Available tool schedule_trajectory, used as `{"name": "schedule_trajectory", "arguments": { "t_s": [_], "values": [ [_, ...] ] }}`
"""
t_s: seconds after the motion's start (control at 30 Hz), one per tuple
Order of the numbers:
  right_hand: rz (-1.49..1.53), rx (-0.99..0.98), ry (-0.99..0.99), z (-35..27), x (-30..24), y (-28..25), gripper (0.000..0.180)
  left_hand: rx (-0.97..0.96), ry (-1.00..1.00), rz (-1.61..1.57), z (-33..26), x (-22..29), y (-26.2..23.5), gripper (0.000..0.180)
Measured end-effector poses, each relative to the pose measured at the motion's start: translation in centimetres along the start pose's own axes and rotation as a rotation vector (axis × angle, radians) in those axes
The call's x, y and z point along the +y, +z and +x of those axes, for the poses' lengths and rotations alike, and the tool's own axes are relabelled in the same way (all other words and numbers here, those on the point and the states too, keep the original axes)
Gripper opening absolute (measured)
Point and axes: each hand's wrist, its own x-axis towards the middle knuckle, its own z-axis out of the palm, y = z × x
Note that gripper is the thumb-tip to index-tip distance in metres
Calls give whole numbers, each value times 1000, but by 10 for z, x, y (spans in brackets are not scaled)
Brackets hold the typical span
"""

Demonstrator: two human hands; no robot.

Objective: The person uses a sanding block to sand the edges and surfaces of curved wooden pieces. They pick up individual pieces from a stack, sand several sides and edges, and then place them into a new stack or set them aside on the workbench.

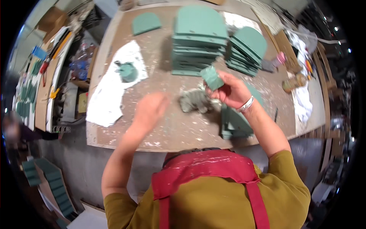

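Note:
My right hand (228, 89) is raised over the worktable (167, 129) and holds a small green sanding block (212, 77) between fingers and thumb. A silver bracelet circles that wrist. My left hand (150, 108) is blurred above the bare tabletop, fingers loosely apart, holding nothing that I can see. Between the hands lies a crumpled grey-green rag (195, 100). A green arched panel (233, 123) lies flat under my right forearm near the table's front edge.
A tall stack of green arched panels (198, 38) stands at the back, a leaning stack (247, 49) to its right, one single panel (145, 23) at back left. A white sheet with a green paint pot (127, 71) lies left. Jars (294, 82) stand right. More panels (53, 183) rest on the floor.

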Motion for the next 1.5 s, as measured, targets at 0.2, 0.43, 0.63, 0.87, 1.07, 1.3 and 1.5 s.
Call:
{"name": "schedule_trajectory", "arguments": {
  "t_s": [0.2,0.43,0.63,0.87,1.07,1.3,1.5],
  "values": [
    [-769,454,-224,-99,-67,-25,37,-462,405,-363,-1,169,102,27],
    [-1551,-53,-257,-120,-58,-17,30,-204,412,-32,17,244,203,50],
    [-1678,-383,-205,-91,-48,-25,29,-192,292,20,18,233,220,71],
    [-1704,-493,-221,-71,-34,-25,25,-247,200,-37,19,224,210,68],
    [-1732,-629,-235,-63,-24,-22,20,-287,153,-31,19,225,215,68],
    [-1775,-652,-245,-57,-27,-22,19,-302,153,-51,21,224,214,69],
    [-1786,-636,-166,-48,-36,-32,20,-306,180,26,25,226,205,67]
  ]
}}
